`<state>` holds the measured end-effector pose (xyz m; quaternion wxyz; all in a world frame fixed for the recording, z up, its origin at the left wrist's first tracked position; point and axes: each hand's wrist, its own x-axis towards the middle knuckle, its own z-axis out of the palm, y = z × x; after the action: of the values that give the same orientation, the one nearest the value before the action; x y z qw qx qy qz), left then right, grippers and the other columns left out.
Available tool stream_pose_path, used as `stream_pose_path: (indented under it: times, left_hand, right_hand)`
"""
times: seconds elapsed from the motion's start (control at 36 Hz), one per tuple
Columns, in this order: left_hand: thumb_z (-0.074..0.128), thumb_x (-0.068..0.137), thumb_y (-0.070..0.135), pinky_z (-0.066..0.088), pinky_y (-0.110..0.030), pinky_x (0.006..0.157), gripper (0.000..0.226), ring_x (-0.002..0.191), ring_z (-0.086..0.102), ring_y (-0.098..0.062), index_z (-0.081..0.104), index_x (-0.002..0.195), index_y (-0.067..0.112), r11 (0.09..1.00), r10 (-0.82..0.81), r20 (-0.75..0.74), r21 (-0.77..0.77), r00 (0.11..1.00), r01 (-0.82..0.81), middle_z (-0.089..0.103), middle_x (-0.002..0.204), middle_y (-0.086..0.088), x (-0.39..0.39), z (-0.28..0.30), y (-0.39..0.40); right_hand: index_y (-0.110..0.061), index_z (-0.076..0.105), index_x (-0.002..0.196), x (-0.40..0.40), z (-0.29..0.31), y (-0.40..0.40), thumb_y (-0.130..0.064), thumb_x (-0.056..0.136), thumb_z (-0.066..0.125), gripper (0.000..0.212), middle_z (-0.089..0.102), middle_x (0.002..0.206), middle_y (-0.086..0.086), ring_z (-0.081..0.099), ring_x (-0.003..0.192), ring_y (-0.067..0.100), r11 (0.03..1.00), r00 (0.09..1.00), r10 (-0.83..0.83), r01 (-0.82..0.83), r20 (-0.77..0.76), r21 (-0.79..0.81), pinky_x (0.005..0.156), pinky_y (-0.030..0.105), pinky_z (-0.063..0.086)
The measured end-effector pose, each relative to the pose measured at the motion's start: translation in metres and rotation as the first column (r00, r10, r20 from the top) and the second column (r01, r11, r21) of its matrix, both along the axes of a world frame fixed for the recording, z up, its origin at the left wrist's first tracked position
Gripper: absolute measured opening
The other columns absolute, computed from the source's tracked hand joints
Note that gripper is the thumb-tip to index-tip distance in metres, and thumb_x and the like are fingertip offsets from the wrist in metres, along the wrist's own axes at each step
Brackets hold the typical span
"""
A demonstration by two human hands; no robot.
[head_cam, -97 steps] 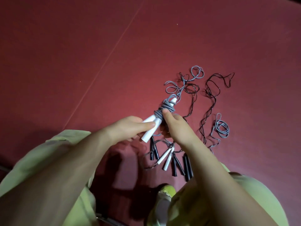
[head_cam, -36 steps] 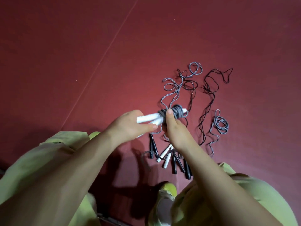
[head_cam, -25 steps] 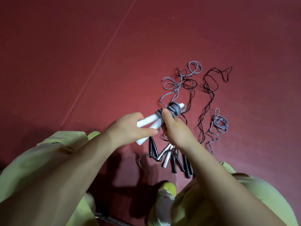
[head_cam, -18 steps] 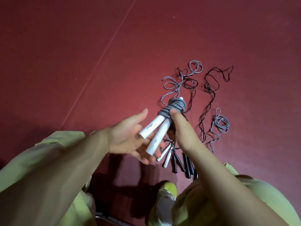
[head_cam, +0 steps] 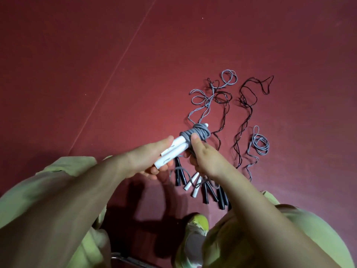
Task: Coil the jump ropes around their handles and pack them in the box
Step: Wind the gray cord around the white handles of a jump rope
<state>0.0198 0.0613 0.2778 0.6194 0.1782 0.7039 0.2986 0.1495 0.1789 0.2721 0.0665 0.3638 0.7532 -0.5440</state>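
while the right hand [head_cam: 207,159] pinches the grey cord coil [head_cam: 195,133] wound round the pair of white plastic handles [head_cam: 173,150], thumb pressed on the wraps, the left hand [head_cam: 144,159] cradles the handles' free ends with loosely curled fingers. beyond the coil, loose grey and black ropes [head_cam: 245,113] sprawl on the dark red floor [head_cam: 96,64]; below it lie black and white handles [head_cam: 201,187].

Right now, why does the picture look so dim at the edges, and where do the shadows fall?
Head view: light pools on the red floor mid-frame, corners darken; arm shadows fall below the left hand; wide-angle lens bows the floor seam.
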Motion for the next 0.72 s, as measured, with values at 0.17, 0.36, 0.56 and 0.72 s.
stream_pose_path:
  times: [0.17,0.36,0.56,0.72]
  left_hand:
    - [0.033,0.080,0.073,0.041,-0.035,0.087,0.061,0.093,0.055,-0.026,0.056,0.089,0.016,0.988,-0.132,-0.366,0.024,0.921,0.151,0.059,0.095,-0.008,0.004,-0.005,-0.002]
    - [0.046,0.086,0.064,0.035,-0.034,0.070,0.045,0.078,0.046,-0.020,0.042,0.075,0.020,0.975,-0.188,-0.512,0.002,0.838,0.220,0.044,0.075,0.006,0.007,-0.007,-0.004]
    - [0.059,0.078,0.053,0.045,-0.029,0.076,0.034,0.070,0.053,-0.010,0.057,0.081,0.019,0.972,-0.057,0.025,0.231,0.998,0.050,0.059,0.073,0.007,0.012,0.003,-0.005]
    - [0.043,0.065,0.074,0.049,-0.050,0.086,0.082,0.085,0.066,-0.035,0.072,0.098,0.005,0.977,-0.076,0.760,0.186,0.645,-0.104,0.069,0.093,-0.022,0.012,0.006,-0.008]
  right_hand:
    - [-0.014,0.053,0.076,-0.002,0.001,-0.002,-0.071,0.091,0.018,0.068,0.044,0.059,-0.005,0.038,0.050,0.013,0.992,0.990,-0.074,0.085,0.118,-0.095,0.053,0.027,0.028]
    - [-0.015,0.047,0.073,-0.004,0.004,-0.001,-0.074,0.073,0.039,0.060,0.038,0.066,0.008,0.028,0.050,0.016,0.969,0.987,-0.148,0.159,0.071,-0.188,0.051,0.030,0.020]
    - [-0.018,0.041,0.071,-0.006,0.008,-0.004,-0.048,0.065,0.049,0.031,0.027,0.062,0.006,0.020,0.057,0.019,0.906,0.954,-0.234,0.143,-0.189,-0.399,0.056,0.036,0.012]
    - [-0.001,0.049,0.077,-0.001,0.011,-0.002,-0.050,0.056,0.058,0.054,0.038,0.045,0.007,0.036,0.035,0.017,0.819,0.893,-0.192,-0.082,-0.408,-0.567,0.042,0.022,0.030]
